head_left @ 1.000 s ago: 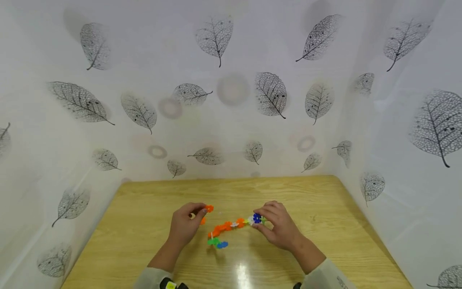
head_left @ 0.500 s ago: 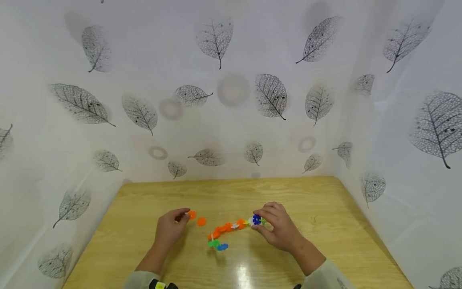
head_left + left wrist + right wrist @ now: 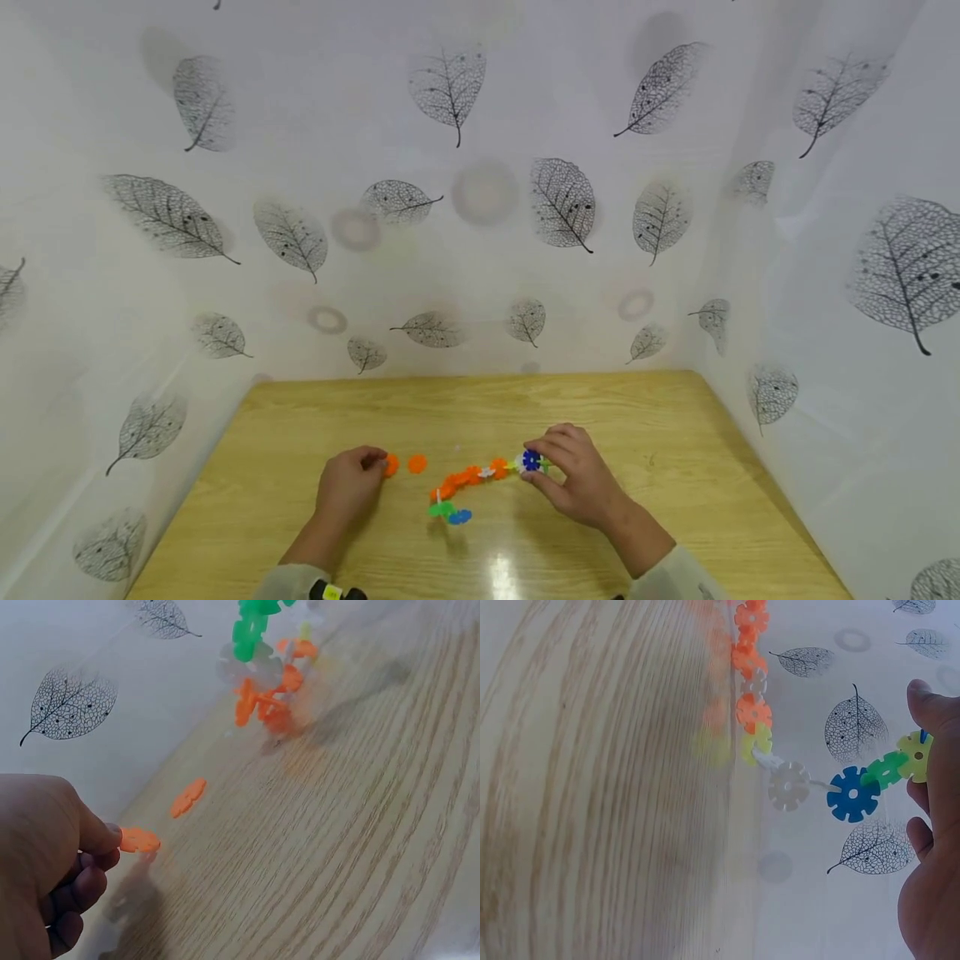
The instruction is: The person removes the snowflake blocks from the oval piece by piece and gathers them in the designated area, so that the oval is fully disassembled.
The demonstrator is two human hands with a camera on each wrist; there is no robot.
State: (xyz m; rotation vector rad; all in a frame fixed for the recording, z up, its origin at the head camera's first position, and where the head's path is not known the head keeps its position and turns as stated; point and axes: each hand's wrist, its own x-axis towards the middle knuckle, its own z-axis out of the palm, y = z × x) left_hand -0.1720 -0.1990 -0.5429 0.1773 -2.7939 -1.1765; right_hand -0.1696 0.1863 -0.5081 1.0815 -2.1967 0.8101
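Note:
My left hand (image 3: 349, 485) pinches an orange notched plastic disc (image 3: 141, 840) between thumb and finger, low over the table's left half. Just to the right of it a second orange disc (image 3: 417, 463) lies on the wood. A chain of interlocked snowflake discs (image 3: 472, 475), mostly orange with white, green and blue ones, curves across the middle. Its right end is in my right hand (image 3: 581, 479), which grips a yellow disc (image 3: 913, 759) beside a green disc (image 3: 885, 771) and a dark blue disc (image 3: 853, 793). Fingers partly hide that end.
The wooden table (image 3: 645, 433) is bordered at the back and sides by a white leaf-print cloth (image 3: 480, 250). The chain's left end bends toward the front in a green disc (image 3: 442, 508) and a light blue disc (image 3: 460, 517).
My left hand has moved left and down toward the table with the orange disc, away from the other orange disc. The right hand and the chain have barely moved.

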